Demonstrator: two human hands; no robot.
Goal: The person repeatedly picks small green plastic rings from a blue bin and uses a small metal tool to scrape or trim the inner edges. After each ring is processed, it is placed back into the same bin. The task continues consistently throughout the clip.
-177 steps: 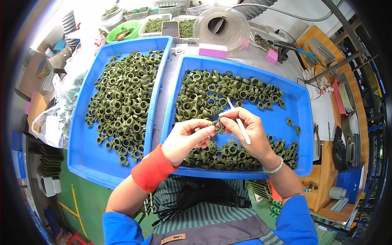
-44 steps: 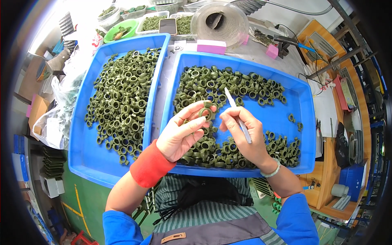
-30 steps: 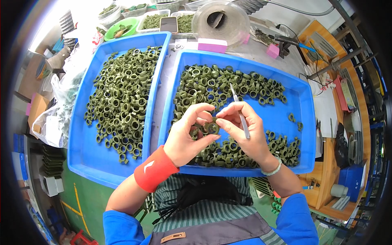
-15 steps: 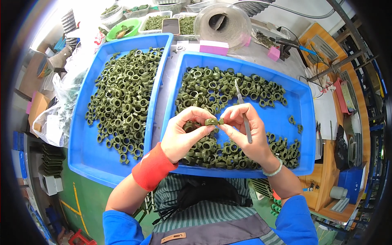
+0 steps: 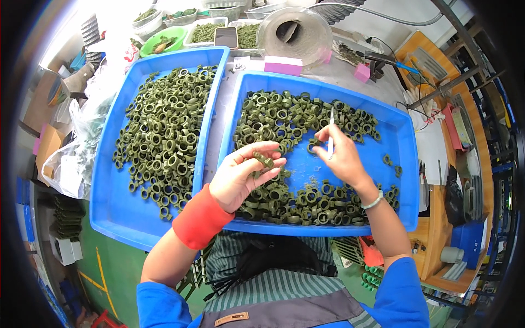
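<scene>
My left hand (image 5: 240,174), with a red wristband, is over the near left part of the right blue tray (image 5: 322,229). Its fingers are curled round a small olive-green ring part (image 5: 263,159). Farther right and a little higher, my right hand (image 5: 345,158) grips a slim grey craft knife (image 5: 331,139), its tip pointing away from me. Another green ring (image 5: 313,145) is right by the right fingertips; whether they touch it I cannot tell. Heaps of similar green rings (image 5: 328,199) lie in the tray around both hands.
A second blue tray (image 5: 123,210) on the left holds a large heap of green rings (image 5: 164,131). Behind stand a green bowl (image 5: 174,34), a phone (image 5: 226,37), a round translucent container (image 5: 317,35) and pink blocks (image 5: 283,65). A clear plastic bag (image 5: 68,169) hangs at the left.
My hands have parted from around the ring part. The right one has moved right and away with the knife; the left one keeps the ring part, its fingers loosened.
</scene>
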